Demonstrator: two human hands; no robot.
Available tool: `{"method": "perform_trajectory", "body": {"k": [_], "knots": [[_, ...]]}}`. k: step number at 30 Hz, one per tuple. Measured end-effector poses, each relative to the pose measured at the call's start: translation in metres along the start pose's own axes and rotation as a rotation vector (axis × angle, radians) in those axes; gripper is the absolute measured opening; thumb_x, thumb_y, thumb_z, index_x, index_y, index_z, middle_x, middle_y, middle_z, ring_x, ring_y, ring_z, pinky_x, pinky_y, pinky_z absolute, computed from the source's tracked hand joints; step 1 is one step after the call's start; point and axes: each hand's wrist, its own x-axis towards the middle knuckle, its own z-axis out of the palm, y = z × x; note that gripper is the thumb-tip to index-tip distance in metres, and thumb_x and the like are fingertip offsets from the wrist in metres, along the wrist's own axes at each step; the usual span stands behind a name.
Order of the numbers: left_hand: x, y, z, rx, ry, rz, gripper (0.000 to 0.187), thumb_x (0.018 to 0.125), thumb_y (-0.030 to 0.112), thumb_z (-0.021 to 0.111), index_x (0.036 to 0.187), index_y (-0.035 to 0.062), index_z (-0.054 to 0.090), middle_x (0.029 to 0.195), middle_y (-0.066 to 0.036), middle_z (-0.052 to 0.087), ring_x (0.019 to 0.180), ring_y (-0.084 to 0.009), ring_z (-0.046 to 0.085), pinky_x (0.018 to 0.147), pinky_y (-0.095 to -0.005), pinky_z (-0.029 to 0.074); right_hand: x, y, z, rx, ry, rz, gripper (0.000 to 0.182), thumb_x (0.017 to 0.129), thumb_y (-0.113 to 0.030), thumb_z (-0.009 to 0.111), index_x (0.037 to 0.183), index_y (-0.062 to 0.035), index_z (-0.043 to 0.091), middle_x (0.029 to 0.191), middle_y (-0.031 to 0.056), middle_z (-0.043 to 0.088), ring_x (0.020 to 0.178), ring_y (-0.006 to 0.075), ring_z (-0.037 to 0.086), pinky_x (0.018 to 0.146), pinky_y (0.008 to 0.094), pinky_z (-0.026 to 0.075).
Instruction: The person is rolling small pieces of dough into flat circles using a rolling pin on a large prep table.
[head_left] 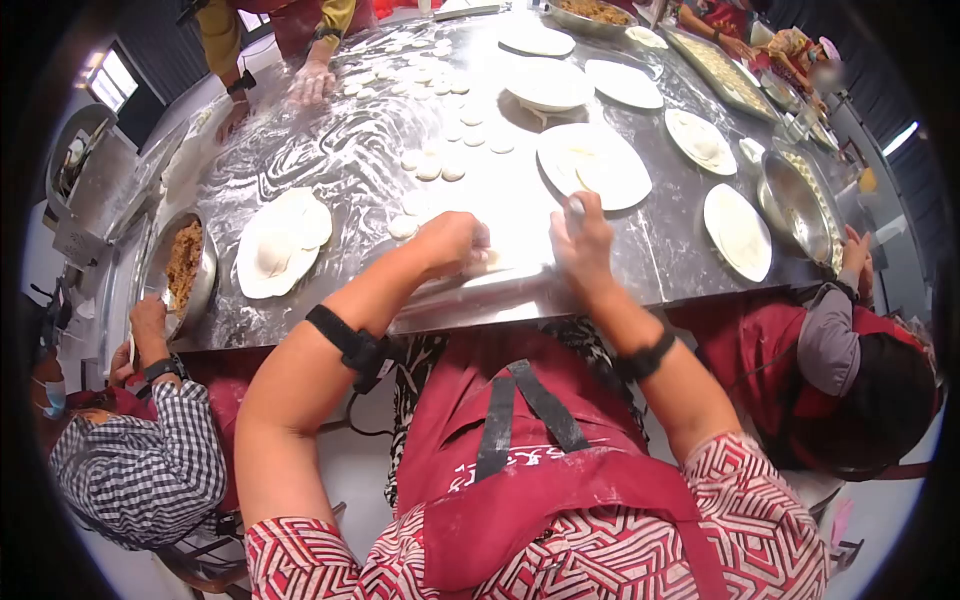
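Observation:
My left hand (455,243) is low over the floured metal table, its fingers curled and closed at the edge of a small piece of dough (492,259). To its right, my right hand (585,243) wraps round a rolling pin (575,206), of which only a pale rounded end shows above the fist. Just beyond that fist lies a white plate (625,170) with flat dough wrappers on it. Small dough discs (428,165) are scattered past my left hand, and a stack of thin wrappers (275,255) rests on a plate farther left.
A metal bowl of brown filling (187,265) stands at the table's left edge beside a person in a checked sleeve. Across the table, another person's floury hand (312,83) rests on the surface. Several white plates (738,232) and a steel bowl (795,205) stand to the right.

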Motion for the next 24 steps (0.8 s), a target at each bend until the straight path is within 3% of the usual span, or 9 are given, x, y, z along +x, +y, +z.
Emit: {"method": "perform_trajectory", "body": {"k": [3, 7, 10, 13, 15, 19, 20, 24], "knots": [[-0.008, 0.013, -0.022, 0.007, -0.028, 0.092, 0.015, 0.076, 0.011, 0.068, 0.087, 0.0010, 0.066, 0.078, -0.016, 0.066, 0.071, -0.0268, 0.063, 0.068, -0.0351, 0.048, -0.031, -0.014, -0.023, 0.122, -0.012, 0.069, 0.033, 0.074, 0.005, 0.055, 0.103, -0.0055, 0.045, 0.063, 0.0082, 0.050, 0.048, 0.0217, 0.053, 0.047, 0.0324, 0.044], [-0.013, -0.014, -0.064, -0.251, 0.203, 0.021, 0.014, 0.077, 0.008, 0.065, 0.089, 0.0001, 0.068, 0.072, -0.011, 0.066, 0.068, -0.0163, 0.061, 0.060, -0.0303, 0.048, -0.030, -0.020, -0.025, 0.043, 0.041, -0.032, 0.035, 0.072, 0.007, 0.055, 0.103, -0.0057, 0.044, 0.067, 0.0075, 0.051, 0.049, 0.0183, 0.053, 0.047, 0.0301, 0.043], [-0.033, -0.028, -0.074, -0.360, 0.044, -0.214, 0.014, 0.078, 0.007, 0.065, 0.089, -0.0017, 0.068, 0.071, -0.009, 0.065, 0.068, -0.0140, 0.060, 0.058, -0.0284, 0.046, -0.023, -0.019, -0.022, 0.062, 0.032, -0.006, 0.033, 0.073, 0.006, 0.055, 0.102, -0.0059, 0.045, 0.070, 0.0073, 0.051, 0.050, 0.0176, 0.052, 0.048, 0.0290, 0.044], [-0.049, -0.031, -0.051, -0.275, -0.094, -0.236, 0.009, 0.076, 0.006, 0.067, 0.080, -0.0019, 0.066, 0.069, -0.006, 0.064, 0.063, -0.0118, 0.057, 0.058, -0.0256, 0.046, -0.021, -0.021, -0.023, 0.158, -0.001, 0.066, 0.032, 0.073, 0.007, 0.055, 0.101, -0.0063, 0.046, 0.070, 0.0062, 0.050, 0.050, 0.0153, 0.050, 0.047, 0.0274, 0.043], [-0.047, -0.034, -0.023, -0.129, -0.005, -0.239, 0.010, 0.076, 0.008, 0.067, 0.079, -0.0021, 0.066, 0.067, -0.006, 0.063, 0.060, -0.0116, 0.057, 0.055, -0.0252, 0.045, -0.020, -0.020, -0.022, 0.097, 0.037, -0.019, 0.032, 0.074, 0.008, 0.054, 0.101, -0.0064, 0.046, 0.069, 0.0053, 0.049, 0.050, 0.0124, 0.049, 0.047, 0.0259, 0.042], [-0.014, -0.023, 0.007, -0.483, 0.277, -0.409, 0.019, 0.070, 0.017, 0.072, 0.076, -0.0007, 0.067, 0.067, -0.012, 0.065, 0.062, -0.0170, 0.063, 0.059, -0.0308, 0.049, -0.020, -0.022, -0.023, 0.123, 0.013, 0.018, 0.031, 0.075, 0.007, 0.055, 0.101, -0.0065, 0.046, 0.068, 0.0045, 0.049, 0.050, 0.0100, 0.050, 0.046, 0.0250, 0.041], [-0.008, -0.016, 0.010, -0.609, 0.234, -0.404, 0.021, 0.071, 0.020, 0.071, 0.077, -0.0001, 0.068, 0.069, -0.013, 0.066, 0.064, -0.0196, 0.064, 0.063, -0.0323, 0.050, -0.021, -0.021, -0.024, 0.108, 0.006, 0.026, 0.031, 0.075, 0.007, 0.055, 0.101, -0.0066, 0.046, 0.067, 0.0044, 0.049, 0.050, 0.0102, 0.050, 0.046, 0.0250, 0.041], [-0.006, 0.008, 0.005, -0.273, 0.198, -0.293, 0.024, 0.072, 0.025, 0.069, 0.080, 0.0020, 0.070, 0.071, -0.016, 0.066, 0.069, -0.0261, 0.065, 0.069, -0.0341, 0.049, -0.022, -0.021, -0.025, 0.096, -0.004, 0.022, 0.029, 0.076, 0.005, 0.057, 0.101, -0.0062, 0.046, 0.064, 0.0047, 0.050, 0.050, 0.0127, 0.052, 0.047, 0.0266, 0.043]]}}
